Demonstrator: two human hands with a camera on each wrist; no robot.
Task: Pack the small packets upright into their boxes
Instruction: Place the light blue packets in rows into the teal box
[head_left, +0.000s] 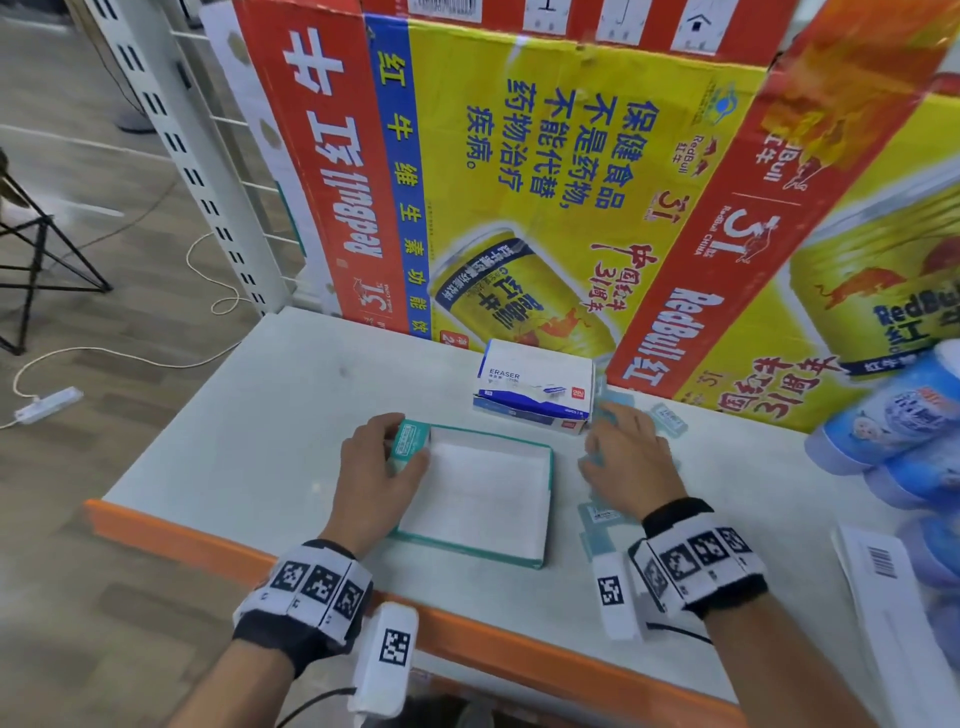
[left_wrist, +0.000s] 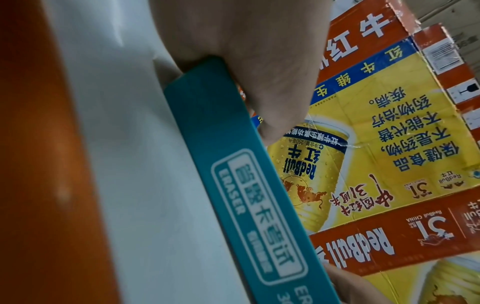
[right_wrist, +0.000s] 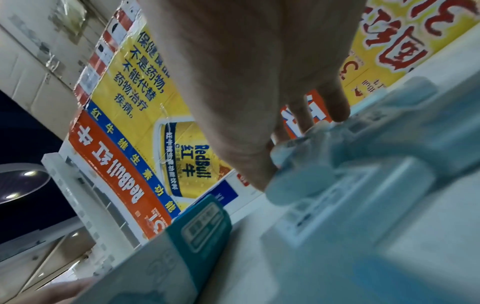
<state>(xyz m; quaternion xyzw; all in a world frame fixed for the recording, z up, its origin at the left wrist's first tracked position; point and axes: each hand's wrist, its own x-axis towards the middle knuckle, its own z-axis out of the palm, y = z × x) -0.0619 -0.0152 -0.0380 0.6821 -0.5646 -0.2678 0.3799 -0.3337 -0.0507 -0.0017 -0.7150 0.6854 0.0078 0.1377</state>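
Gripped at its left wall by the left hand (head_left: 379, 467), the teal eraser box (head_left: 540, 558) lies open and empty. Light, stiff eraser packets (head_left: 602, 514) at right are touched by the right hand (head_left: 628, 462); its hold cannot be told. Pinching by the edges seems best.

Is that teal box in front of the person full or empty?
Empty. The head view shows the teal box open on top, with only its bare white bottom showing; the pale blue packets lie outside, on the table beside it.

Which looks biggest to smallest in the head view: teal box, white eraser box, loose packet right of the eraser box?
1. Teal box
2. White eraser box, though it sits farther away
3. Loose packet, clearly smallest
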